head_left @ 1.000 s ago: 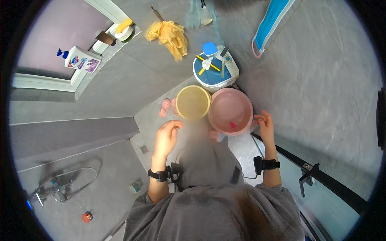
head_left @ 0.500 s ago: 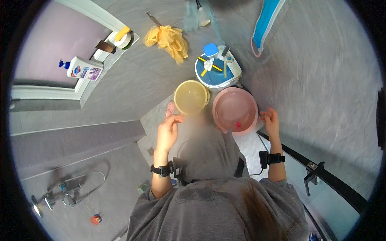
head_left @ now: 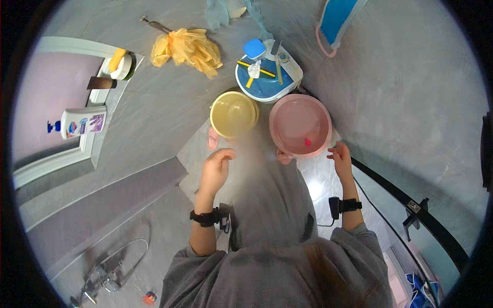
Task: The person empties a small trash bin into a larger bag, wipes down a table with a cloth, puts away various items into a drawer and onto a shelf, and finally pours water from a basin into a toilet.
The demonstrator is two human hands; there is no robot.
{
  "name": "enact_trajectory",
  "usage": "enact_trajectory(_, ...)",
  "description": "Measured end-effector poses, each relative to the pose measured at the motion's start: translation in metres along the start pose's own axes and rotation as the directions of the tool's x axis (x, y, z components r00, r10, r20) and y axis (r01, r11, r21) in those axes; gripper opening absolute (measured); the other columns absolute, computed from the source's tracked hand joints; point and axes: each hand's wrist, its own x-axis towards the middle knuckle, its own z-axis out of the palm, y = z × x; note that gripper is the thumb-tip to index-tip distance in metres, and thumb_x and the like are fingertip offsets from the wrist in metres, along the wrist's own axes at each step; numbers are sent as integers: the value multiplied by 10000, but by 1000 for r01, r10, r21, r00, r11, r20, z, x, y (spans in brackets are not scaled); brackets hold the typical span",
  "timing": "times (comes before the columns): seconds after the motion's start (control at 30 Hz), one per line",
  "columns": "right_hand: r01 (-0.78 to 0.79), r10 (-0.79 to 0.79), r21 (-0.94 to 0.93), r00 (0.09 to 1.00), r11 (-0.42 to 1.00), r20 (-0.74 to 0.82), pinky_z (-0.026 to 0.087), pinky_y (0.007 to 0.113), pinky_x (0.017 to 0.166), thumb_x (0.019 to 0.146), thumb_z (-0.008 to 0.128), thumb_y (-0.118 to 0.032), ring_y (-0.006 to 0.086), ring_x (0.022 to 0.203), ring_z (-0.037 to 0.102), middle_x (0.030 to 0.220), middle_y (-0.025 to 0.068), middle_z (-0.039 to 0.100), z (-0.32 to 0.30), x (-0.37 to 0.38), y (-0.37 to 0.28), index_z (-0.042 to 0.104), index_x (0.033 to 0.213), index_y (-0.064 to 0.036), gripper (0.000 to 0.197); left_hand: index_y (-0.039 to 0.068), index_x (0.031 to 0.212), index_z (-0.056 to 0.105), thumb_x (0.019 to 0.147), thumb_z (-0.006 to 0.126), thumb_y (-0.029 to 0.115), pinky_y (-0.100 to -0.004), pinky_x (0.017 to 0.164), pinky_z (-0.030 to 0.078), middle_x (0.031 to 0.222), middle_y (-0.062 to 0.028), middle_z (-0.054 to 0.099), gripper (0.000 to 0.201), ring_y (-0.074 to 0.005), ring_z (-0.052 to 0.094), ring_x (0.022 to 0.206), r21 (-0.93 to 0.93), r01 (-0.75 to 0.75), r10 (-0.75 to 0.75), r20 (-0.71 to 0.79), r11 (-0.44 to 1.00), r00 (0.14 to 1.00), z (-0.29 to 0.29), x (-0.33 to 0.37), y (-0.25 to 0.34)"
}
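Observation:
My left hand point(head_left: 215, 168) hangs in the air, loosely bent, with a gap between thumb and fingers and nothing in it. Nearest to it are the yellow bucket point(head_left: 220, 110) and a pink clog point(head_left: 212, 137) on the floor. At the right, my right hand point(head_left: 341, 160) holds nothing, its fingers apart and half curled. Just beyond its fingertips, apart from them, stands a round pink basin point(head_left: 285, 114). A small bright red thing point(head_left: 307, 142), too small to name, lies in the basin. A hazy smear hides part of the floor between my hands.
Behind the basin stands a white tub with a blue lid point(head_left: 267, 91), bearing a yellow-and-black brush point(head_left: 265, 71) and a blue-topped box point(head_left: 254, 49). A yellow plastic bag point(head_left: 187, 49) hangs on the wall. A pump bottle point(head_left: 83, 122) stands on the sill. A black rail point(head_left: 390, 187) runs right.
The view has shifted: the wall things and sill sit further left, the floor things slightly higher. Both hands stay empty in much the same pose, the right slightly further left in the picture.

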Motion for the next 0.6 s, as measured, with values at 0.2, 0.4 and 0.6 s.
enact_trajectory(0.2, -162, 151, -136, 984, 977, -91, 499, 308, 698, 875, 507, -114, 205, 787, 612, 955, 148, 615, 9, -3, 92, 398, 1235, 1, 394, -3, 997, 569, 827, 421, -68, -299, 756, 484, 859, -117, 648, 235, -194, 633, 832, -14, 10, -6, 278, 1000, 961, 77, 39, -118)
enact_trajectory(0.4, -334, 279, -365, 940, 869, -194, 478, 321, 717, 838, 591, -234, 206, 828, 596, 965, 127, 614, -24, 20, 223, 424, 1235, -25, 478, 25, 971, 579, 843, 466, 49, -344, 710, 474, 855, -144, 633, 173, -285, 616, 784, 231, -152, -13, 588, 961, 809, 164, 81, -145)
enact_trajectory(0.6, -378, 320, -434, 925, 818, -203, 486, 344, 737, 822, 610, -260, 235, 832, 613, 979, 131, 624, -19, 66, 290, 437, 1217, -22, 492, 33, 915, 579, 826, 498, 137, -394, 688, 464, 840, -168, 613, 159, -337, 592, 785, 74, 40, -75, 565, 996, 822, 292, 72, -261)
